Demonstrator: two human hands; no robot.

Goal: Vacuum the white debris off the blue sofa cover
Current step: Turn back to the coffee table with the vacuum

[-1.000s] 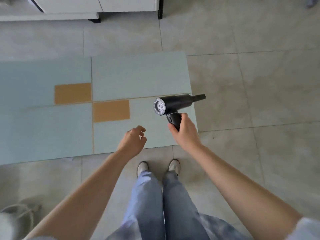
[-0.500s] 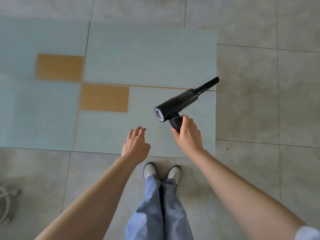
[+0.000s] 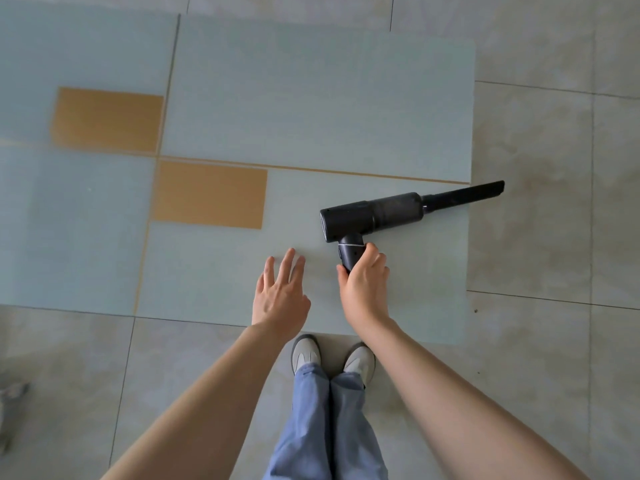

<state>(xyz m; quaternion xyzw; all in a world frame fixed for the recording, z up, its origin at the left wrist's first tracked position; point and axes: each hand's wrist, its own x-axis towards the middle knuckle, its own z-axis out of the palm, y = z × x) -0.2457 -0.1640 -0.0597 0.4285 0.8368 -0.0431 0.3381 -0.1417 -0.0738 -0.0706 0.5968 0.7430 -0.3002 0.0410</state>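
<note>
A pale blue sofa cover (image 3: 311,98) with two tan rectangles lies flat on the tiled floor. My right hand (image 3: 365,282) grips the handle of a black handheld vacuum (image 3: 374,214). Its narrow nozzle (image 3: 467,194) points right and reaches past the cover's right edge. My left hand (image 3: 280,292) hovers beside it over the cover's near edge, fingers spread and holding nothing. I cannot make out any white debris on the cover.
Grey floor tiles (image 3: 554,237) surround the cover on the right and near sides. My two feet in light shoes (image 3: 332,355) stand at the cover's near edge. A grey object (image 3: 10,393) shows at the far left edge.
The view has dropped closer to the cover. The vacuum has swung from angled up-right to nearly level, nozzle low at the right edge. My left hand's fingers have spread wider.
</note>
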